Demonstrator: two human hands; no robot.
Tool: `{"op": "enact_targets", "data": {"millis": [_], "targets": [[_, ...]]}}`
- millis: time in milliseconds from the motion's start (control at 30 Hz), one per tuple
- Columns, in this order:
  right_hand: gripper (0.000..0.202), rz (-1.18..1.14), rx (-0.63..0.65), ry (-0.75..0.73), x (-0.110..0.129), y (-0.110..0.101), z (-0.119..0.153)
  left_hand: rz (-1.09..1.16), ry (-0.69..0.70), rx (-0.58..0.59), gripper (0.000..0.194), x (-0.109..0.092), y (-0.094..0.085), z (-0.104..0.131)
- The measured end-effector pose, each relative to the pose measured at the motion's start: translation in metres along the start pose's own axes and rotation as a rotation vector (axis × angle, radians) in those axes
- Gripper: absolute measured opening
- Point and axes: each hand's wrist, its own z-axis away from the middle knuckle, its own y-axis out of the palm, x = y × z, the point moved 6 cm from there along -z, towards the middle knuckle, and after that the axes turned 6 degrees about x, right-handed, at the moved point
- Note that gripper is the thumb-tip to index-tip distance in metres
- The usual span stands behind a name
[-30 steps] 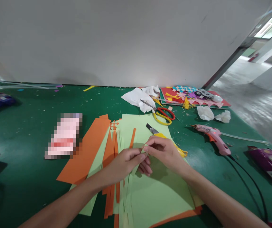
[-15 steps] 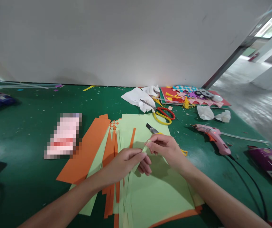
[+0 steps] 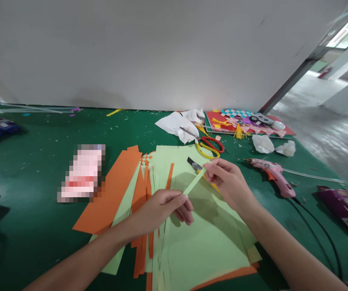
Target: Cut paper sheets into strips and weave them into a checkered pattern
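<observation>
A narrow light green paper strip [image 3: 194, 182] is stretched slantwise between my two hands. My left hand [image 3: 170, 204] pinches its lower end between thumb and fingers. At the upper end, my right hand [image 3: 227, 178] grips the strip with its fingertips. Both hands hover over light green paper sheets [image 3: 204, 246]. Partly behind my right hand lies a yellow craft knife [image 3: 196, 165] with a dark blade. To the left of my left hand are orange paper strips [image 3: 139, 194] and more green ones, with a small orange checkered woven piece [image 3: 146, 159] at their top.
Scissors [image 3: 212, 147] with red and yellow handles lie beyond the sheets, by crumpled white paper [image 3: 177, 123]. On the right are a pink glue gun [image 3: 272, 173] with its cord and a purple device [image 3: 344, 210]. A blurred-out pink item [image 3: 84, 171] lies left of an orange sheet [image 3: 110, 194].
My right hand has moved up and to the right, away from my left hand, and more of the green strip now shows between them. My left hand stays in place.
</observation>
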Motion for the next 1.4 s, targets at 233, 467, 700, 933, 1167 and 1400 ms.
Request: {"op": "enact_targets", "data": {"millis": [233,467,700,933,1167,1400], "targets": [[0.022,-0.021,-0.001,-0.001,-0.0008,-0.0003,0.0003,-0.009,-0.025,-0.02,0.038,-0.0002,-0.0002,0.0019],[0.023,-0.016,-0.007,-0.001,-0.0017,-0.0002,-0.0002,-0.07,-0.014,-0.016,0.037,-0.0011,0.0007,0.0036],[0.023,-0.016,-0.005,-0.001,-0.0022,-0.0007,-0.0005,-0.077,-0.025,-0.061,0.036,-0.0032,0.0001,0.0029],[0.022,-0.009,-0.008,-0.012,-0.0029,-0.003,-0.0013,-0.091,-0.018,-0.032,0.038,-0.005,0.0012,0.0018],[0.023,-0.003,-0.007,-0.004,-0.003,-0.0019,-0.0013,-0.025,-0.029,-0.014,0.036,-0.0028,0.0011,0.0033],[0.025,0.049,0.073,0.047,-0.0046,0.0054,0.0002,-0.01,0.021,-0.008,0.04,-0.0047,0.0005,0.0022]]}}
